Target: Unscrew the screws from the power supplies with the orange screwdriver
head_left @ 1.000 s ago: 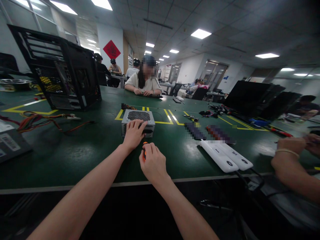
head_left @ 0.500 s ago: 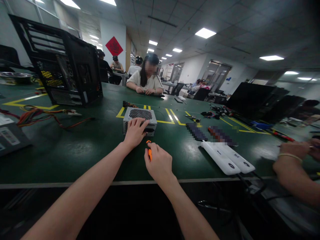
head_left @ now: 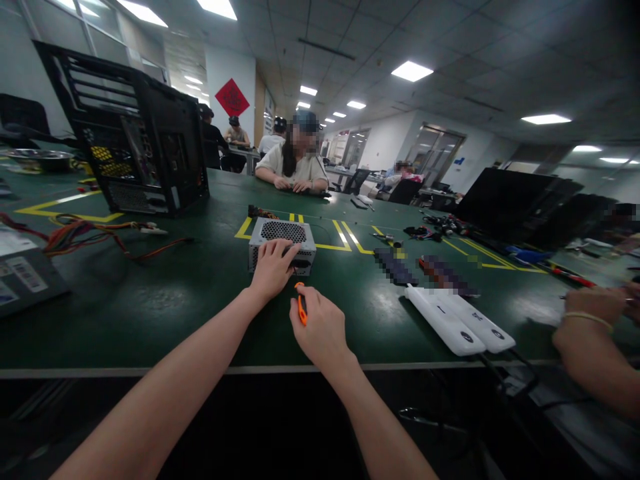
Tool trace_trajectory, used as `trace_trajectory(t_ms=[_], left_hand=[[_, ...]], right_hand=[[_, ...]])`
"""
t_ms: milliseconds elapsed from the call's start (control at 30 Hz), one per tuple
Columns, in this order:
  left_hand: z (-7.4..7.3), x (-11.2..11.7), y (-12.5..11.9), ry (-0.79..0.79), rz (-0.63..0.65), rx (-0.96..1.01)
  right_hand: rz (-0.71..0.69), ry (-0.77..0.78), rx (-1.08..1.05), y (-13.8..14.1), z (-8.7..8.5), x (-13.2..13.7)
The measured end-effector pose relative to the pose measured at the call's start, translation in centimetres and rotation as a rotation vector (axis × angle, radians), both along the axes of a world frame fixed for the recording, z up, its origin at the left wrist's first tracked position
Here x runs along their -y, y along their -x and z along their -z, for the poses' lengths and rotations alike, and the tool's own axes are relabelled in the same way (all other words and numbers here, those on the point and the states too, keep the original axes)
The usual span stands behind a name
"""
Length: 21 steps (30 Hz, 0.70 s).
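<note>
A small grey metal power supply box [head_left: 283,235] with a perforated top sits on the green table [head_left: 165,300]. My left hand [head_left: 273,267] lies over its near face, fingers curled against it. Just to the right and nearer me, my right hand [head_left: 320,330] is closed round an orange-handled screwdriver [head_left: 301,308], whose tip points toward the box. The tip itself is hidden behind my left hand.
A black open computer case [head_left: 133,133] stands at the back left with coloured cables [head_left: 85,233] beside it. Two white flat devices [head_left: 457,323] lie to the right. Another person's hands [head_left: 595,313] work at the right edge. A seated person [head_left: 293,167] faces me across the table.
My right hand with the screwdriver has shifted slightly right and turned a little. My left hand stays on the box. The view has drifted slightly.
</note>
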<state>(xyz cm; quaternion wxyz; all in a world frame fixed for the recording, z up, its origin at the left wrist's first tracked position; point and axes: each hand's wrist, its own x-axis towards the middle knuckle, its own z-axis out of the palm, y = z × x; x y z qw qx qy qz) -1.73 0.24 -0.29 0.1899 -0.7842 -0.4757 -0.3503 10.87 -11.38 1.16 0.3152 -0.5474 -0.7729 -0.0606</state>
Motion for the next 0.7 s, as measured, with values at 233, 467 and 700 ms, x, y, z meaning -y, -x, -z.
trace_trajectory(t_ms=[233,467,700], left_hand=[[0.0,0.1,-0.1,0.013,0.012,0.019],[-0.2,0.2,-0.2,0.028,0.006,0.01],[-0.5,0.5,-0.3,0.024,-0.002,0.0]], right_hand=[[-0.053,-0.045,0.129,-0.3,-0.2,0.1],[-0.058,0.014,-0.107,-0.6,0.2,-0.5],[-0.249,-0.082,0.445,-2.2,0.2,-0.7]])
